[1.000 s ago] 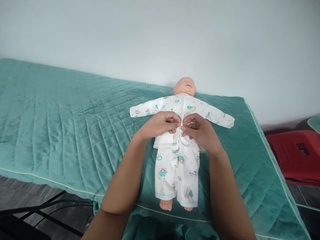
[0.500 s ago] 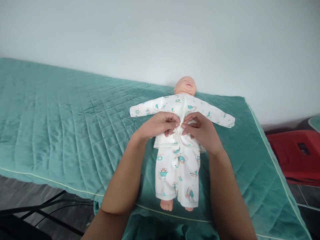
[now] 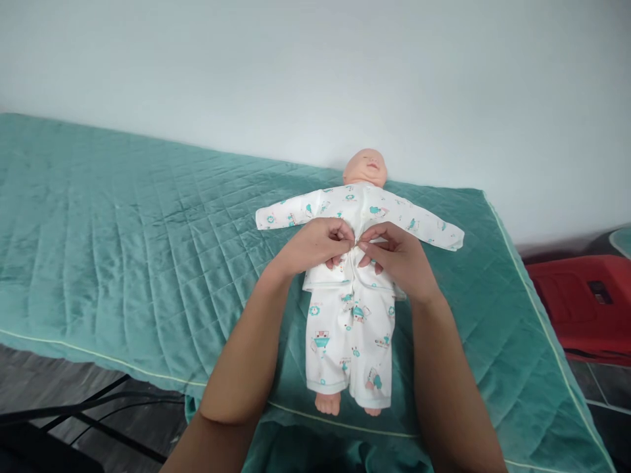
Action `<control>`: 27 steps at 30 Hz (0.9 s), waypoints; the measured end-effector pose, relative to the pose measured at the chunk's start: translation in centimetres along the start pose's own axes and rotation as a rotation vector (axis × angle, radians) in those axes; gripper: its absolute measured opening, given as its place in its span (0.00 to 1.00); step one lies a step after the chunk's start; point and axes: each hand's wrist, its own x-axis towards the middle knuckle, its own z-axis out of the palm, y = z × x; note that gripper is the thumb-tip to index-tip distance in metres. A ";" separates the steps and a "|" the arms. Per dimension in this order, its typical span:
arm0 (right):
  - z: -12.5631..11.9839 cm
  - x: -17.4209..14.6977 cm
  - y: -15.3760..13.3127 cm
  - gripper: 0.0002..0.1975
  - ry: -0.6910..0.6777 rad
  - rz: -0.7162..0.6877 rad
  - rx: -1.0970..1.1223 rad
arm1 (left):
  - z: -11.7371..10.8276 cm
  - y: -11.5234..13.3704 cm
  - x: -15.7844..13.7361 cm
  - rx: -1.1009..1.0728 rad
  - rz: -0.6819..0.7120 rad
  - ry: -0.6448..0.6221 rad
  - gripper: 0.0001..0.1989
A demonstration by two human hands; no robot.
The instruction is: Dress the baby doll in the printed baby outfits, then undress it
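A baby doll (image 3: 365,167) lies on its back, head toward the wall, arms spread to both sides. It wears a white printed pyjama top (image 3: 342,197) and matching pants (image 3: 328,341), with bare feet showing below. My left hand (image 3: 323,242) pinches the left edge of the top's front opening at mid-torso. Opposite it, my right hand (image 3: 392,253) pinches the other edge, and the fingertips of both hands meet at the centre line. Whatever fastener lies between the fingertips is too small and covered to make out.
Under the doll a green quilted cover (image 3: 148,249) spreads over the table, with a pale wall (image 3: 246,79) behind. A red plastic item (image 3: 582,305) stands beyond the right edge. Black metal bars (image 3: 103,407) show at the lower left.
My hands stay at the same spot on the top's front; the fingertips shift only very slightly. The doll lies as before.
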 end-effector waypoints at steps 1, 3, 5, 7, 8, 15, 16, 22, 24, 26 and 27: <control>0.0 0.0 0.0 0.11 0.002 -0.006 0.011 | 0.0 0.0 -0.1 -0.008 0.003 0.002 0.02; 0.0 0.0 0.0 0.11 0.024 -0.025 0.044 | 0.0 0.1 -0.1 -0.026 0.010 -0.002 0.02; 0.0 0.0 0.1 0.11 0.057 -0.052 0.088 | -0.2 0.0 -0.2 -0.043 0.014 -0.022 0.03; 0.0 0.0 0.1 0.11 0.084 -0.078 0.135 | -0.6 -0.2 -0.1 -0.067 0.020 -0.054 0.04; 0.0 0.0 0.2 0.10 0.101 -0.090 0.160 | -0.7 -0.3 -0.1 -0.084 0.026 -0.067 0.05; 0.0 0.4 0.7 0.02 0.458 -0.353 0.178 | -0.7 -0.5 0.2 -0.248 0.131 0.060 0.14; 0.0 0.5 0.8 0.03 0.497 -0.402 0.134 | -0.6 -0.4 0.3 -0.253 0.141 0.084 0.15; 0.2 0.9 1.9 0.09 0.486 -0.443 -0.139 | -0.1 -0.3 0.2 -0.101 0.109 -0.004 0.16; 0.0 1.0 2.4 0.14 0.476 -0.377 -0.226 | -0.1 -0.2 0.1 -0.067 0.096 -0.038 0.16; -0.1 1.2 2.9 0.19 0.458 -0.308 -0.297 | -0.2 -0.1 -0.1 -0.043 0.073 -0.069 0.16; -0.2 1.2 3.1 0.21 0.446 -0.282 -0.317 | -0.2 0.0 -0.3 -0.032 0.060 -0.087 0.15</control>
